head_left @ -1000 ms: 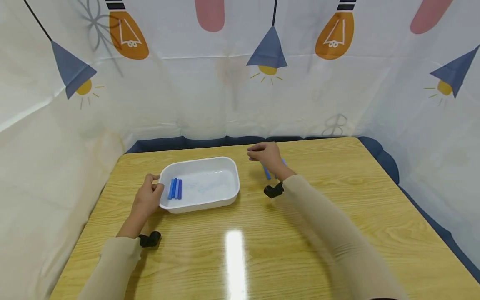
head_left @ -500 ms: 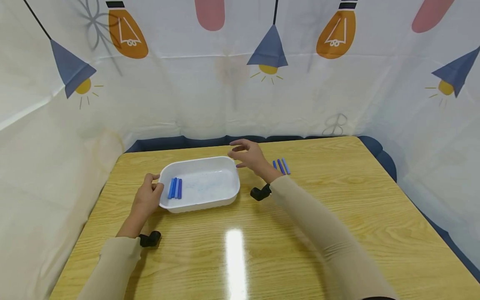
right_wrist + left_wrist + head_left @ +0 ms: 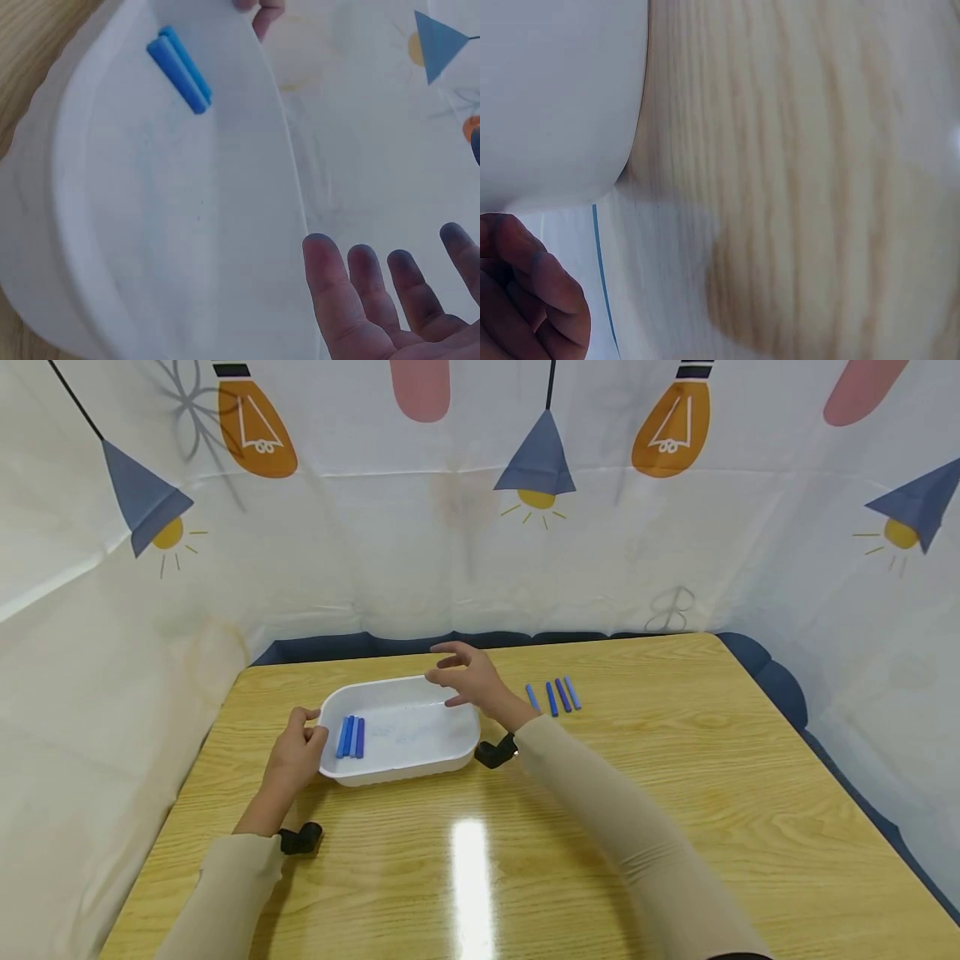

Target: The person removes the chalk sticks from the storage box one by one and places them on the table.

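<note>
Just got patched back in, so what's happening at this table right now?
Someone in beige sleeves is working bare-handed at a light wooden table. The left hand holds the left end of a white, rounded rectangular tray; the right hand, spread and holding nothing, is over its far right corner. Four thin blue-to-purple sticks lie side by side in the tray's left end. Four more similar sticks lie in a row on the table, right of the tray.

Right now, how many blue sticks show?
8: four sticks in the white tray, left side; four sticks on the table right of it; the right hand may hide more.
</note>
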A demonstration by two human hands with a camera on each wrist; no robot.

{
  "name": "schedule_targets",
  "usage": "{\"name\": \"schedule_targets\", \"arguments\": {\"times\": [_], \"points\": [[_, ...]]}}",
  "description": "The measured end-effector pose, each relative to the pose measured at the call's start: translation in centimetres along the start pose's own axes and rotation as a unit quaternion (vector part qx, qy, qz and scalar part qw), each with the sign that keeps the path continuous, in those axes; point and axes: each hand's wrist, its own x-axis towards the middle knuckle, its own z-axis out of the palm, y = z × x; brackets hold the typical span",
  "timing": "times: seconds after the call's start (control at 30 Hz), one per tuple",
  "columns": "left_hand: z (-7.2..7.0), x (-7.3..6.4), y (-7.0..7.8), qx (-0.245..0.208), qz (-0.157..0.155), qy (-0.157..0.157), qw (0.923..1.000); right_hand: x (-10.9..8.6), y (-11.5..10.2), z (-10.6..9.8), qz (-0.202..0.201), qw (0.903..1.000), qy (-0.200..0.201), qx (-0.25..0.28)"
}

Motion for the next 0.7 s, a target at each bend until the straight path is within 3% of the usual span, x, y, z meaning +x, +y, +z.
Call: {"name": "schedule_targets", "arguments": {"times": [0.23, 0.7], "points": [[0.0, -0.1, -0.1, 0.004, 0.005, 0.003, 1.0, 0.5, 0.2, 1.7, 0.023, 0.9994, -0.017, 0.021], [0.0, 0.0, 0.0, 0.007, -0.001, 0.006, 1.0, 1.1, 0.9, 4.9, 0.065, 0.9976, -0.02, 0.016]]}}
